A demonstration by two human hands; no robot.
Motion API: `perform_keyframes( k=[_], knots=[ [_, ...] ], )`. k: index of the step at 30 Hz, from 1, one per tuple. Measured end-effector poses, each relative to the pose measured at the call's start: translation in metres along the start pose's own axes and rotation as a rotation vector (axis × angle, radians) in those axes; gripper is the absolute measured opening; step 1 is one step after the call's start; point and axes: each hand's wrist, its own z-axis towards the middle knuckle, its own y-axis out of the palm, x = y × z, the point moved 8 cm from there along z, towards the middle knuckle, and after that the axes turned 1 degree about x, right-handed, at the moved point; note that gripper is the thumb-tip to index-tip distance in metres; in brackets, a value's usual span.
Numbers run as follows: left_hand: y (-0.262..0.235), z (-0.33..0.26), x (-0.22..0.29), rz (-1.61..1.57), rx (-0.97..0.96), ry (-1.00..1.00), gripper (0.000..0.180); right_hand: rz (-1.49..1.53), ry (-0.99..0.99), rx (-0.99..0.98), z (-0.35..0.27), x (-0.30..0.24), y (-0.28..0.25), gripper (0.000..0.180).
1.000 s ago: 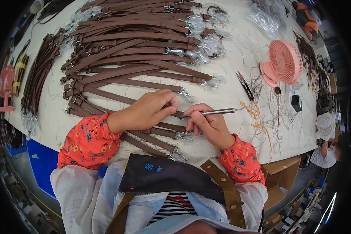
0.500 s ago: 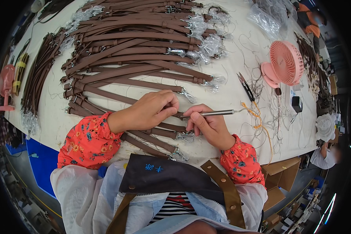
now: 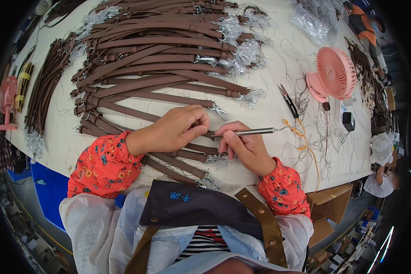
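My left hand is closed in a pinch over the brown straps, its thumb and fingertips together. Whatever it may hold is too small or hidden to make out. Close beside it, my right hand grips a slim silver metal-handled tool, which points right and ends in a thin bent tip. Between the two hands a dark strap end shows partly. Several brown straps with metal snap hooks run beneath and below my hands. Another brown strap lies just above my left hand, its snap hook wrapped in clear plastic.
A large pile of brown straps spreads over the white table, with a bundle to its left. On the right are thread snips, a yellow cord, loose threads and a pink fan. An open cardboard box stands below the table edge.
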Motion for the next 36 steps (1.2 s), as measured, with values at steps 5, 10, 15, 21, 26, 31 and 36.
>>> perform_keyframes(
  k=[5, 10, 15, 21, 26, 31, 36],
  knots=[
    [0.000, 0.000, -0.002, -0.038, 0.004, -0.020, 0.011, 0.016, -0.012, 0.007, -0.001, -0.001, 0.000, 0.026],
    [-0.001, 0.001, -0.003, -0.052, 0.017, -0.024, 0.010, 0.039, -0.001, 0.029, 0.000, 0.001, -0.002, 0.025],
    [-0.002, 0.000, -0.002, -0.064, 0.013, -0.023, 0.009, 0.031, -0.008, 0.036, 0.000, 0.001, -0.002, 0.025],
    [-0.001, 0.000, -0.003, -0.065, 0.008, -0.022, 0.009, 0.016, -0.006, 0.039, 0.001, 0.002, -0.003, 0.025],
    [-0.001, 0.001, -0.002, -0.061, 0.009, -0.012, 0.010, 0.005, 0.002, 0.043, 0.001, 0.002, -0.003, 0.025],
    [-0.003, 0.000, -0.001, -0.070, 0.010, -0.021, 0.007, 0.008, -0.008, 0.043, 0.000, 0.001, -0.003, 0.026],
    [-0.012, -0.001, -0.016, -0.180, 0.163, -0.093, 0.010, 0.030, -0.018, 0.047, 0.000, 0.002, -0.004, 0.026]
  ],
)
